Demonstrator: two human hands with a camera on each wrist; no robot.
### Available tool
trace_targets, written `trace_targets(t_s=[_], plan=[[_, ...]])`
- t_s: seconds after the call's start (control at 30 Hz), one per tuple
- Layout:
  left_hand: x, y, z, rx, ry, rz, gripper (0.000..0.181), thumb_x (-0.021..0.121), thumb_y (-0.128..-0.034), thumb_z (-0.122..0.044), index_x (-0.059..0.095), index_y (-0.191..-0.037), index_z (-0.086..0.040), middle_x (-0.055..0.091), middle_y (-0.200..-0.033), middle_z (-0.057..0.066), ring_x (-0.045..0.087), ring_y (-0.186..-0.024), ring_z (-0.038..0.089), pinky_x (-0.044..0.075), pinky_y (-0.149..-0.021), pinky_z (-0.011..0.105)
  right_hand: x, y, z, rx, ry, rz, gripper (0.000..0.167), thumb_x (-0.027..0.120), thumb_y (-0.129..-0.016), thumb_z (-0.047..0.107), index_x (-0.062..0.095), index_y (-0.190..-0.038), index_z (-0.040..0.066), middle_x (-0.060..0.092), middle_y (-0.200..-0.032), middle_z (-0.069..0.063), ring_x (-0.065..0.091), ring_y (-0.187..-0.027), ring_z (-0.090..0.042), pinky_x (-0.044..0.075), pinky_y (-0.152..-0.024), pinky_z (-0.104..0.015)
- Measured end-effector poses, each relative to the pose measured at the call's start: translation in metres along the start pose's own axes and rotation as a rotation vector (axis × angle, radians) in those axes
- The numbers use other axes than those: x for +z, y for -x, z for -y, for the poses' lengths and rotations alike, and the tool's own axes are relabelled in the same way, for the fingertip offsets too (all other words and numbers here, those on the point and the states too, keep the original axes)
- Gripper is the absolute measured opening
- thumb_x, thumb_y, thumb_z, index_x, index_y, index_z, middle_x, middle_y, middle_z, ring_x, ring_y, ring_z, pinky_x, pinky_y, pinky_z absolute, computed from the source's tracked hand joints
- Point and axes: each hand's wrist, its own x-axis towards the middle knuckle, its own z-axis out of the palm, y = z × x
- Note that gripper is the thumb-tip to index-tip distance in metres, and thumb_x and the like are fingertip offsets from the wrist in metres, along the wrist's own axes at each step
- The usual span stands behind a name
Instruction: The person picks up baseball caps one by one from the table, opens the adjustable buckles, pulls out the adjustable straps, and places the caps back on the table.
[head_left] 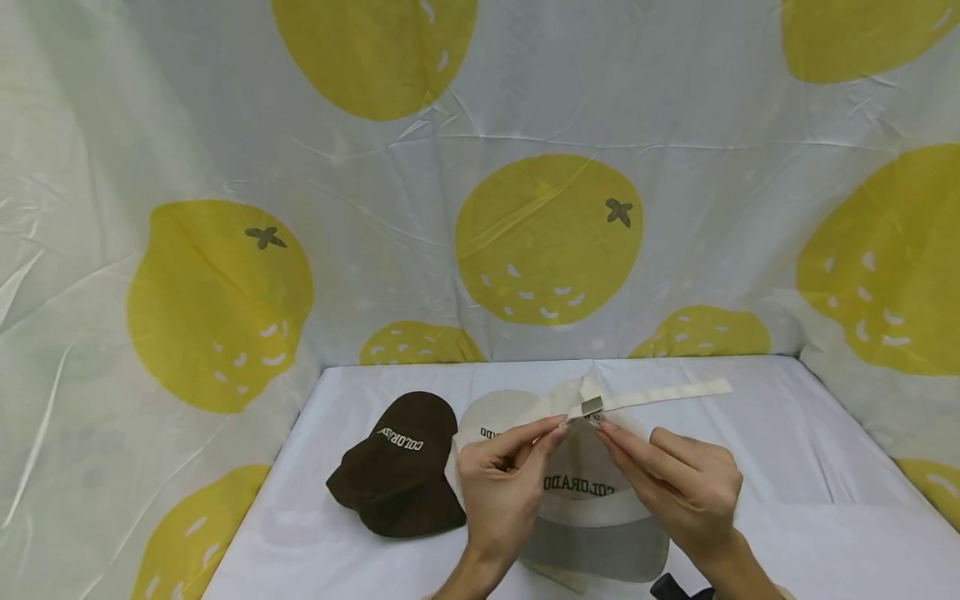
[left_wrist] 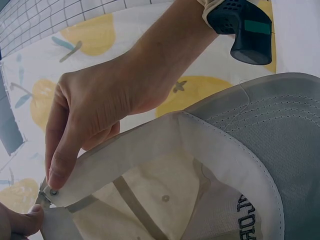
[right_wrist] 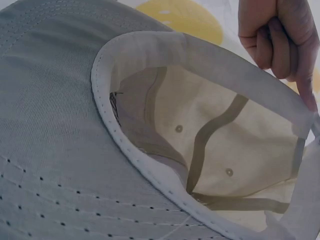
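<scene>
A cream baseball cap [head_left: 577, 467] with a grey brim [head_left: 596, 550] and dark COLORADO lettering hangs between the hands, its back raised. My left hand [head_left: 502, 483] pinches the strap just left of a metal buckle [head_left: 592, 406]. On the right side of the buckle, my right hand [head_left: 678, 483] pinches the cap's back edge between thumb and forefinger. The loose strap end [head_left: 667, 394] sticks out to the right, above the right hand. In the right wrist view the cap's open inside [right_wrist: 235, 145] shows, with its seam tapes and sweatband.
A dark brown COLORADO cap [head_left: 408, 458] lies to the left on the white table [head_left: 787, 458]. Another cream cap [head_left: 498, 408] sits behind the left hand, partly hidden. A lemon-print cloth [head_left: 547, 108] hangs at the back. A black device [head_left: 667, 587] shows near the right wrist.
</scene>
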Motion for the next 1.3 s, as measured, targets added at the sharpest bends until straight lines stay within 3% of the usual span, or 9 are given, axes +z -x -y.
trace_targets(t_s=[0.17,0.37,0.67,0.8,0.93,1.13,1.3], plan=[[0.001,0.0,0.0,0.022,-0.013,0.015,0.011,0.08,-0.0828,0.009,0.08,-0.094,0.007,0.041,-0.04,0.006,0.022,-0.038,0.009,0.02,-0.036,0.013,0.0,0.0,0.0,-0.017,-0.003,-0.015,0.025,0.078,-0.093,0.01,0.079,-0.075,-0.008,0.035,-0.043,0.003,0.011,-0.048,0.003,0.011,-0.053,-0.006],[0.001,-0.001,0.002,0.122,-0.021,0.03,0.012,0.08,-0.0819,0.012,0.079,-0.094,0.01,0.037,-0.041,0.003,0.023,-0.039,0.009,0.02,-0.037,0.013,-0.003,0.008,-0.004,-0.039,0.011,-0.05,0.021,0.08,-0.09,0.007,0.079,-0.074,-0.007,0.038,-0.042,0.003,0.012,-0.046,0.002,0.011,-0.052,-0.007],[0.003,0.0,0.005,0.185,-0.014,0.055,0.014,0.079,-0.0793,0.017,0.077,-0.093,0.013,0.037,-0.042,0.002,0.024,-0.039,0.008,0.023,-0.037,0.014,-0.002,0.002,0.002,-0.007,0.008,-0.071,0.025,0.078,-0.091,0.007,0.077,-0.074,-0.011,0.033,-0.041,0.004,0.01,-0.046,0.004,0.009,-0.053,-0.005],[0.004,0.001,0.005,0.177,-0.029,0.057,0.011,0.08,-0.0802,0.014,0.078,-0.091,0.011,0.039,-0.041,0.002,0.025,-0.038,0.008,0.023,-0.037,0.013,-0.003,0.004,0.0,0.024,0.023,-0.114,0.024,0.079,-0.09,0.006,0.077,-0.074,-0.012,0.035,-0.04,0.001,0.011,-0.046,0.003,0.009,-0.054,-0.005],[0.005,0.002,0.005,0.155,-0.043,0.055,0.01,0.081,-0.0809,0.011,0.079,-0.091,0.01,0.036,-0.041,0.002,0.024,-0.038,0.008,0.021,-0.036,0.013,-0.006,0.003,-0.002,0.09,0.049,-0.161,0.026,0.08,-0.087,0.005,0.075,-0.07,-0.013,0.027,-0.043,0.003,0.01,-0.048,0.0,0.007,-0.055,-0.007],[0.001,0.0,0.004,0.058,-0.05,0.02,0.009,0.082,-0.0828,0.006,0.081,-0.092,0.005,0.032,-0.042,0.001,0.02,-0.04,0.008,0.018,-0.037,0.013,-0.012,0.001,-0.005,0.18,0.068,-0.193,0.02,0.081,-0.083,0.0,0.075,-0.07,-0.015,0.018,-0.048,0.004,0.009,-0.052,-0.002,0.006,-0.056,-0.008],[-0.006,-0.005,0.004,0.013,-0.058,-0.005,0.009,0.082,-0.0835,0.004,0.081,-0.093,0.003,0.035,-0.041,0.003,0.02,-0.04,0.01,0.018,-0.037,0.015,-0.015,0.003,-0.01,0.213,0.098,-0.238,0.017,0.083,-0.079,-0.003,0.075,-0.068,-0.014,0.016,-0.051,0.004,0.009,-0.056,-0.003,0.004,-0.058,-0.011]])
